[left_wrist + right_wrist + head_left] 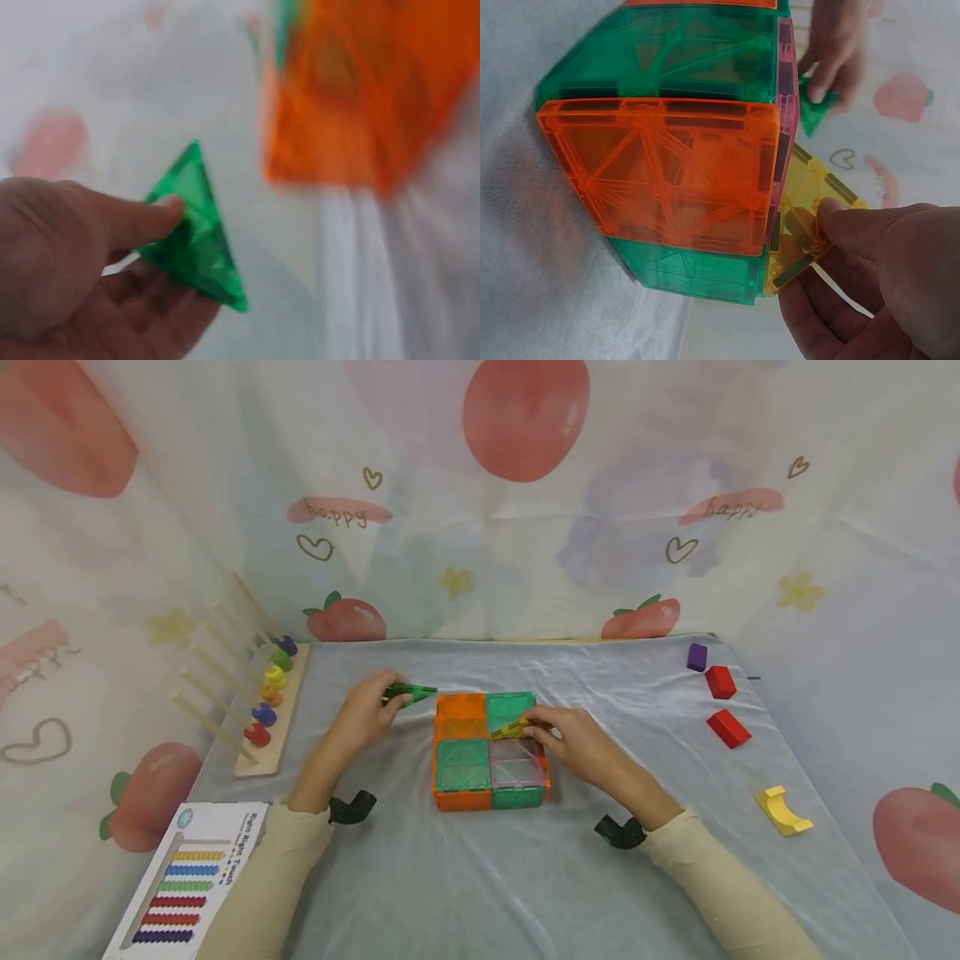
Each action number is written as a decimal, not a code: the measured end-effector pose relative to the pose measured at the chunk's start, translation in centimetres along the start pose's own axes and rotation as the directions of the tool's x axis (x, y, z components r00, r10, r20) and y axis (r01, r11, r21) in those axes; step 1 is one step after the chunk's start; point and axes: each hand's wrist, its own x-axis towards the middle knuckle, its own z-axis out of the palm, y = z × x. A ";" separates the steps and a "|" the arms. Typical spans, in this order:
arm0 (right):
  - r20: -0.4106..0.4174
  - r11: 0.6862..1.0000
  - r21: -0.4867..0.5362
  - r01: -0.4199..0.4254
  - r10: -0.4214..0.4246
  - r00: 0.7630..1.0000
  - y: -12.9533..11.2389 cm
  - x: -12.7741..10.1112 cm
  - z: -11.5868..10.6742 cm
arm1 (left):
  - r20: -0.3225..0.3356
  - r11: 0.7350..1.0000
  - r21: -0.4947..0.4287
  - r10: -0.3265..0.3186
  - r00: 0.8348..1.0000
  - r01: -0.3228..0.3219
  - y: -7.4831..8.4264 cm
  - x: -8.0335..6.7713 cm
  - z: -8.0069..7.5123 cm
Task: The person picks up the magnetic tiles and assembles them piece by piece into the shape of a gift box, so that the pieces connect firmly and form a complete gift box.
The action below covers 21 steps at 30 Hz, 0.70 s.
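The left hand (365, 710) pinches a green triangle (196, 229) left of centre in the head view; the right hand (577, 745) grips a yellow tile (805, 225) — both at the tile box (489, 752), mid-frame on the grey cloth (480, 877).

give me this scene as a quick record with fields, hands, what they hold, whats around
left hand: pinches a green triangle tile, just left of the tile box
right hand: holds a yellow tile at the top of the tile box
tile box: orange and green panels, on the grey cloth
left side: peg rack, printed box
right side: purple, red and yellow blocks
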 end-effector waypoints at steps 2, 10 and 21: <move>-0.001 1.000 -0.005 -0.008 0.008 1.000 0.1 0.0 -0.1 | 0.057 0.997 -0.012 0.073 0.996 -0.072 2.4 -0.8 0.4; 0.001 1.000 0.000 -0.010 0.010 1.000 0.2 0.2 -0.1 | 0.159 0.987 0.049 0.142 0.977 -0.151 6.0 -1.6 3.6; 0.030 0.998 0.004 -0.069 0.069 0.997 -0.1 0.5 -0.1 | 0.160 0.988 -0.025 0.156 0.975 -0.154 5.2 -1.8 4.3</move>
